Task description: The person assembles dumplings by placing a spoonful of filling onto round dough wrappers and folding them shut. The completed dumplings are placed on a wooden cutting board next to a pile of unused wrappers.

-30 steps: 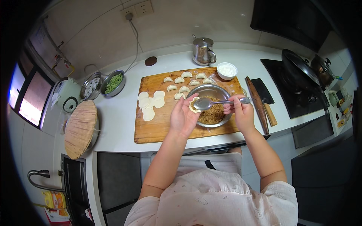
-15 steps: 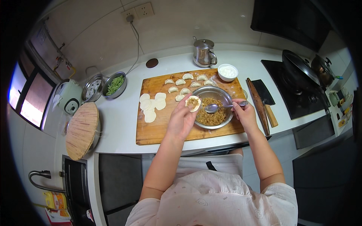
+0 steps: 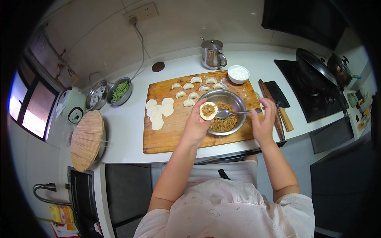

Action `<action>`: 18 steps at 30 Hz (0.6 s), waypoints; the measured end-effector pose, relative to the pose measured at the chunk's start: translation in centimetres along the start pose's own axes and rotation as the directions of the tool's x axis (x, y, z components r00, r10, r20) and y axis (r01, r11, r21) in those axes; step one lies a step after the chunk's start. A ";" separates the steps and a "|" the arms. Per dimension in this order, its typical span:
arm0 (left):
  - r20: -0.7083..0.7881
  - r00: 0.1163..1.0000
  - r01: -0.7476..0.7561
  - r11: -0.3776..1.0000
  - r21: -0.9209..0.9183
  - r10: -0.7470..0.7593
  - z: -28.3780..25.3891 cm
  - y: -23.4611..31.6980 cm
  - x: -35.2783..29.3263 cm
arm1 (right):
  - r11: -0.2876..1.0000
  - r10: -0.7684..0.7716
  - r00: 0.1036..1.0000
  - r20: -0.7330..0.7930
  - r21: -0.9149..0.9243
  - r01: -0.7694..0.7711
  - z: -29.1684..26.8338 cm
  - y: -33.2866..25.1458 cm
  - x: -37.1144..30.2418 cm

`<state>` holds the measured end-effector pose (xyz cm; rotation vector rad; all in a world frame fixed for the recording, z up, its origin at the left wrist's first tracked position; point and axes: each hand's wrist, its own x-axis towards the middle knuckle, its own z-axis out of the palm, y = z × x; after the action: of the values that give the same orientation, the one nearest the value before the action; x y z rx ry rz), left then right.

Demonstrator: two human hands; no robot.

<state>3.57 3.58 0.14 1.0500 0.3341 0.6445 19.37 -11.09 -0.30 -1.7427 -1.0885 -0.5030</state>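
My left hand (image 3: 197, 126) holds a round dumpling wrapper (image 3: 208, 115) with a mound of brown filling on it, beside the steel bowl (image 3: 241, 104). Minced filling (image 3: 224, 124) covers the bottom of that bowl. A metal spoon (image 3: 237, 112) leans in it, its handle reaching over the right rim. Close to the handle's end is my right hand (image 3: 263, 123), fingers apart and no longer wrapped round the spoon. Several folded dumplings (image 3: 193, 95) sit on the wooden board (image 3: 166, 137) behind the bowl. Flat wrappers (image 3: 157, 122) overlap on the board's left part.
A white bowl of white powder (image 3: 238, 74) and a steel pot (image 3: 212, 55) stand at the back. Right of the board lie a rolling pin (image 3: 274, 111) and a cleaver (image 3: 286, 119), near a black stove (image 3: 295, 85). Green beans (image 3: 120, 91) fill a bowl at left.
My right hand has let go of the spoon and opened, shifting slightly right. The spoon now rests in the bowl. My left hand has moved slightly right with the filled wrapper.
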 end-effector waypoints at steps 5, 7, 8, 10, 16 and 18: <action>0.029 1.000 -0.012 0.999 0.034 0.011 0.5 0.0 -0.1 | 0.971 -0.059 0.966 0.251 0.241 -0.004 1.4 -2.9 0.3; 0.040 0.999 -0.002 0.999 0.054 0.000 0.6 0.1 -0.3 | 0.918 0.018 0.947 0.321 0.370 -0.143 2.1 -3.4 0.4; 0.046 0.999 0.004 0.998 0.064 -0.007 0.6 0.1 -0.3 | 0.865 0.062 0.915 0.398 0.436 -0.248 2.3 -3.4 0.3; 0.056 0.998 0.016 0.998 0.064 -0.019 0.5 0.3 -0.6 | 0.758 0.084 0.860 0.504 0.527 -0.383 2.9 -3.4 0.1; 0.074 0.997 0.017 0.998 0.062 -0.022 0.8 0.7 -1.2 | 0.420 0.186 0.730 0.657 0.619 -0.664 3.7 -3.9 -0.4; 0.080 0.996 0.025 0.998 0.059 -0.030 0.9 0.8 -1.4 | 0.365 0.216 0.728 0.651 0.638 -0.679 3.7 -4.6 -0.2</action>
<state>2.74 2.33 1.21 1.1221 0.2980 0.5689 14.86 -7.34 0.31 -1.1276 -0.8258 0.8130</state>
